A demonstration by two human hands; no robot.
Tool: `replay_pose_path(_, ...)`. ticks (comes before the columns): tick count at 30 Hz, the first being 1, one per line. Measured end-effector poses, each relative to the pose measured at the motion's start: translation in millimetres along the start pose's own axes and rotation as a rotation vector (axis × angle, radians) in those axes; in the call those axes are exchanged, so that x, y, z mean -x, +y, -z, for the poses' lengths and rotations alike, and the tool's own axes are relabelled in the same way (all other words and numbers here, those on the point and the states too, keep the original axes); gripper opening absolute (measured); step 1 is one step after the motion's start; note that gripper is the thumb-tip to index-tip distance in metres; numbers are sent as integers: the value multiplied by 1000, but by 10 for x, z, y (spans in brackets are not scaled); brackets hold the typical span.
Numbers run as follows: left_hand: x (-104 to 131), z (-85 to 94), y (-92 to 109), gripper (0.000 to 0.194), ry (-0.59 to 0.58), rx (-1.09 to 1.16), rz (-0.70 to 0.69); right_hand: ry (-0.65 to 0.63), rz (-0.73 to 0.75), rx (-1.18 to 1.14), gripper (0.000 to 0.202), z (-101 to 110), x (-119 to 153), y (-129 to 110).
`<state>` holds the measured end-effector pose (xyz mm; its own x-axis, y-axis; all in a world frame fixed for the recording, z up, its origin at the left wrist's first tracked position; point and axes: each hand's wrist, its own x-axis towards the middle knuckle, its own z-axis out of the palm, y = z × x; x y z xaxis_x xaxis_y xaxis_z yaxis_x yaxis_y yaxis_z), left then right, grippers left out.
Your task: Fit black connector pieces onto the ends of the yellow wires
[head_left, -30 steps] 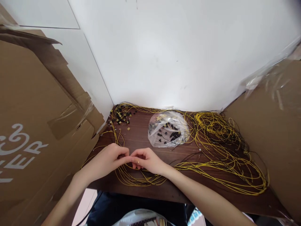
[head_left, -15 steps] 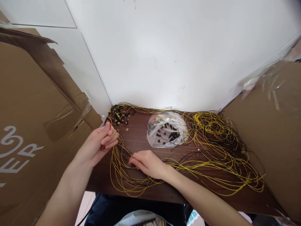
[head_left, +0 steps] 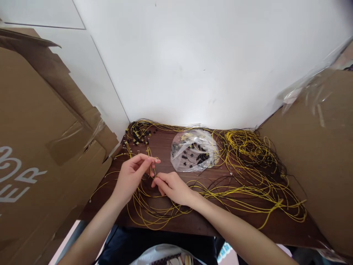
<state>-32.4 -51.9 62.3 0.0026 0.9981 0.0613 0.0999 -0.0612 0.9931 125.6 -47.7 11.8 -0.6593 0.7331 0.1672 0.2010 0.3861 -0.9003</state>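
Note:
My left hand (head_left: 135, 173) is closed in a pinch, thumb and forefinger together on thin wires whose ends stick up past the fingertips. Just to the right, my right hand (head_left: 173, 187) pinches the same yellow and black wires (head_left: 154, 171) a little lower down. Below both hands, the loose bundle of long yellow wires (head_left: 149, 221) curves over the dark wooden table and passes under my right wrist. Beyond my left fingers lies a pile of small black and yellow parts (head_left: 139, 137). Exactly which strands each hand grips is partly hidden by the fingers.
A clear plastic bag (head_left: 176, 162) holding small black and yellow pieces lies behind my right hand. A big tangle of wires (head_left: 245, 143) fills the right back corner. Cardboard boxes stand left (head_left: 33, 110) and right (head_left: 325, 147), with a white wall (head_left: 176, 66) behind.
My left hand has moved right and slightly down, toward my right hand. Wire ends at the table's left side now show where my left hand was. My right hand stays nearly in place.

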Motion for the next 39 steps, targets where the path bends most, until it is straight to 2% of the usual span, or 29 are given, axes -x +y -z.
replay_pose_path(4,36,26,-124,22,-31,-278,-112,30,-14,-27,35,-6,-10,20)
replay_pose_path(8,54,77,-96,28,-236,-410,-148,64,-40,-69,35,-9,-26,28)
replay_pose_path(10,62,84,-76,30,-293,-516,-170,56,-41,-73,35,-9,-29,24)
replay_pose_path(13,57,73,-75,29,-270,-688,-227,36,-39,-44,36,-7,-26,12)
replay_pose_path(15,45,61,-78,28,-256,-708,-229,27,-35,-15,36,-5,-20,5)
replay_pose_path(19,-8,49,-48,27,-213,-479,-127,32,14,87,31,1,-6,-3)
replay_pose_path(24,-193,130,66,23,49,-23,-36,61,35,163,31,10,3,11)
replay_pose_path(28,-381,251,274,19,184,372,24,73,31,198,32,11,3,20)
replay_pose_path(32,-456,277,465,20,285,491,-24,74,23,185,32,16,1,10)
replay_pose_path(35,-407,202,437,19,241,290,-106,91,-8,132,34,23,-1,5)
replay_pose_path(37,-343,137,336,18,197,1,-187,100,-18,102,35,25,-4,12)
replay_pose_path(39,-275,82,206,19,133,-288,-209,111,-29,62,35,22,-6,25)
